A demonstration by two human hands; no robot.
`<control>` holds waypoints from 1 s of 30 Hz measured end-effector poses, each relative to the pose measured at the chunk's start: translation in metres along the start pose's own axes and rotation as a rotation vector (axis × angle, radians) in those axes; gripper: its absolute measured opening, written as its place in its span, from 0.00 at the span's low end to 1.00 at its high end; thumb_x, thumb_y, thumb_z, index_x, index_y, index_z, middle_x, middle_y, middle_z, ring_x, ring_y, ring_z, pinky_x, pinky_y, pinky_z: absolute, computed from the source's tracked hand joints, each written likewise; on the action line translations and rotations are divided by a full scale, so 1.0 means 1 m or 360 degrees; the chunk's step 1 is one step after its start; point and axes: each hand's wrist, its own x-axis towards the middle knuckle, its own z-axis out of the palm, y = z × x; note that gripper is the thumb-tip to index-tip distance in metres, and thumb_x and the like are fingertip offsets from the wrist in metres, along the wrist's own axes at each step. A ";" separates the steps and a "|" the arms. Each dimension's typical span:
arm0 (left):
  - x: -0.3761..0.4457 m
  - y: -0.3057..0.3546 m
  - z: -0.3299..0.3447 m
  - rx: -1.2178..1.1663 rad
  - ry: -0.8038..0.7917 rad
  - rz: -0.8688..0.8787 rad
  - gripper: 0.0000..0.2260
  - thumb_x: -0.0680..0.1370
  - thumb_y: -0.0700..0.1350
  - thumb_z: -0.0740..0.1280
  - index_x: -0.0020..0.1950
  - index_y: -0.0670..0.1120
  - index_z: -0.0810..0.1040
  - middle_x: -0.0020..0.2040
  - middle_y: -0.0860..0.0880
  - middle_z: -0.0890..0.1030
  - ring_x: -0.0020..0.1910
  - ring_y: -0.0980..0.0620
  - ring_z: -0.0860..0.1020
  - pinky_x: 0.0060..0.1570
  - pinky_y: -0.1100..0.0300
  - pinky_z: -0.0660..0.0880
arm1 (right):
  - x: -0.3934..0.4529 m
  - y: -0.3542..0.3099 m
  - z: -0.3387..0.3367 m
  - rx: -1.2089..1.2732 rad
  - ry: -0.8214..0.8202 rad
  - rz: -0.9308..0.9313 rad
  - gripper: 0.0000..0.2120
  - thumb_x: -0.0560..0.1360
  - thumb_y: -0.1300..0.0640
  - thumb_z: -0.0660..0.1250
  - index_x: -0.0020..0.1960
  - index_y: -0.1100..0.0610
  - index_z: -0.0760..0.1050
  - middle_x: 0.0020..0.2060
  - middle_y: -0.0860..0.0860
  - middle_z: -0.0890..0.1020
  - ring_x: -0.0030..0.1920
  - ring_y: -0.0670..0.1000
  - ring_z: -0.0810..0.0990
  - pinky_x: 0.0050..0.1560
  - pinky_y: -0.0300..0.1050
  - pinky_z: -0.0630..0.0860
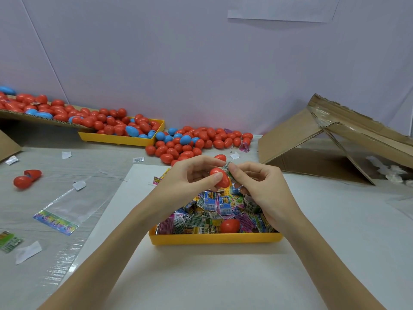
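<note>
A packet [188,217] in the yellow tray [214,239] reads "6+" (upside down).

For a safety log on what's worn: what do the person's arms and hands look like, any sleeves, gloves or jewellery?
The left forearm and right forearm are bare to the picture's bottom edge, with no sleeves showing. The left hand and the right hand wear no gloves. No ring, watch or bracelet shows; the visible nails look short and unpainted.
</note>
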 end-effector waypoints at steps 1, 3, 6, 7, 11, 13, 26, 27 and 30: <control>0.000 0.000 0.000 -0.0001 -0.0001 0.0004 0.12 0.80 0.45 0.71 0.64 0.49 0.82 0.55 0.50 0.86 0.54 0.51 0.85 0.52 0.62 0.81 | 0.000 0.000 0.000 -0.0003 0.0000 -0.0010 0.14 0.72 0.42 0.72 0.48 0.51 0.87 0.41 0.48 0.88 0.43 0.45 0.86 0.39 0.34 0.78; 0.000 0.001 0.001 0.0001 0.0007 0.0020 0.11 0.81 0.43 0.71 0.63 0.48 0.82 0.54 0.49 0.86 0.53 0.51 0.85 0.52 0.61 0.81 | 0.000 0.000 -0.001 -0.0011 -0.0007 -0.0028 0.13 0.72 0.43 0.72 0.48 0.51 0.87 0.41 0.48 0.88 0.43 0.45 0.86 0.41 0.35 0.79; 0.000 0.001 0.001 0.0000 0.0047 0.0044 0.10 0.81 0.42 0.70 0.62 0.45 0.82 0.52 0.47 0.86 0.50 0.49 0.85 0.51 0.61 0.82 | 0.000 0.001 -0.001 -0.0026 -0.0032 -0.0050 0.14 0.72 0.41 0.72 0.48 0.50 0.87 0.42 0.48 0.88 0.46 0.47 0.87 0.45 0.38 0.81; 0.000 0.001 0.001 0.0006 0.0064 0.0046 0.10 0.81 0.42 0.70 0.62 0.45 0.83 0.51 0.46 0.86 0.49 0.49 0.85 0.51 0.61 0.81 | 0.000 0.001 -0.001 -0.0043 -0.0038 -0.0058 0.14 0.71 0.40 0.72 0.49 0.49 0.87 0.43 0.47 0.88 0.46 0.46 0.87 0.44 0.38 0.81; 0.000 0.001 0.000 -0.0004 0.0134 0.0025 0.09 0.81 0.43 0.70 0.60 0.45 0.84 0.48 0.45 0.86 0.44 0.51 0.84 0.50 0.63 0.80 | 0.001 -0.001 -0.001 -0.0115 0.0037 -0.0081 0.13 0.76 0.39 0.69 0.53 0.46 0.84 0.42 0.43 0.87 0.38 0.40 0.84 0.37 0.33 0.78; 0.000 0.001 -0.001 -0.0029 0.0157 0.0017 0.08 0.81 0.44 0.70 0.59 0.46 0.84 0.46 0.48 0.86 0.43 0.53 0.84 0.49 0.65 0.79 | 0.002 -0.002 -0.004 -0.0114 0.0107 -0.0142 0.11 0.79 0.43 0.68 0.54 0.49 0.81 0.43 0.43 0.86 0.37 0.40 0.83 0.36 0.34 0.78; 0.002 0.001 -0.003 -0.0025 0.0193 0.0023 0.12 0.78 0.50 0.71 0.59 0.48 0.83 0.48 0.50 0.87 0.46 0.52 0.86 0.50 0.65 0.80 | 0.002 -0.002 -0.002 -0.0139 0.0018 -0.0154 0.13 0.73 0.42 0.72 0.49 0.52 0.80 0.42 0.46 0.86 0.44 0.46 0.87 0.41 0.35 0.81; 0.002 0.000 -0.003 -0.0026 0.0195 0.0026 0.13 0.77 0.51 0.71 0.59 0.48 0.83 0.48 0.50 0.87 0.46 0.52 0.86 0.50 0.65 0.80 | 0.001 -0.002 -0.002 -0.0130 0.0011 -0.0151 0.14 0.72 0.42 0.72 0.49 0.52 0.81 0.42 0.46 0.87 0.44 0.46 0.87 0.41 0.35 0.81; 0.002 -0.001 -0.002 -0.0033 0.0207 0.0040 0.14 0.76 0.52 0.71 0.59 0.48 0.83 0.48 0.49 0.87 0.47 0.52 0.86 0.51 0.64 0.80 | 0.001 -0.001 -0.003 -0.0143 -0.0045 -0.0138 0.11 0.75 0.45 0.73 0.47 0.53 0.82 0.41 0.48 0.87 0.43 0.45 0.86 0.40 0.33 0.79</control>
